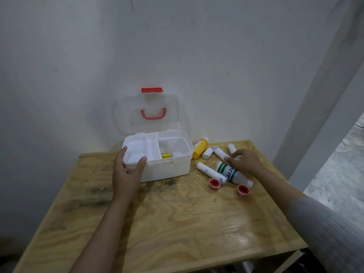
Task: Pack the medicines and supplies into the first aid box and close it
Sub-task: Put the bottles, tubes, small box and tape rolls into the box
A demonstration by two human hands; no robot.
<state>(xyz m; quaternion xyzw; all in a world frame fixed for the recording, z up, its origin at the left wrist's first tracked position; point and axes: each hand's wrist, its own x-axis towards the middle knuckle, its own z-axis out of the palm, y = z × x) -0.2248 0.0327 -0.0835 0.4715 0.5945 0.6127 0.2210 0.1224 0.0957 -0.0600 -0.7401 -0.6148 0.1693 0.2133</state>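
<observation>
The white first aid box (167, 170) stands open on the table, its clear lid (145, 113) with a red latch and pink handle upright against the wall. A small yellow box (166, 155) lies inside beside a white tray insert. My left hand (128, 172) grips the box's front left corner. My right hand (244, 160) hovers with spread fingers over the supplies to the right, fingertips touching a white bandage roll (220, 153). Under it lies a white bottle with a green label (234, 173). A yellow bottle (200, 150), more white rolls (210, 173) and two red tape spools (214, 184) lie around.
The plywood table (167, 223) sits against a white wall (177, 46), with the table's right edge close to the supplies. A second red tape spool (242, 190) lies nearest that edge. A white pillar stands at the right.
</observation>
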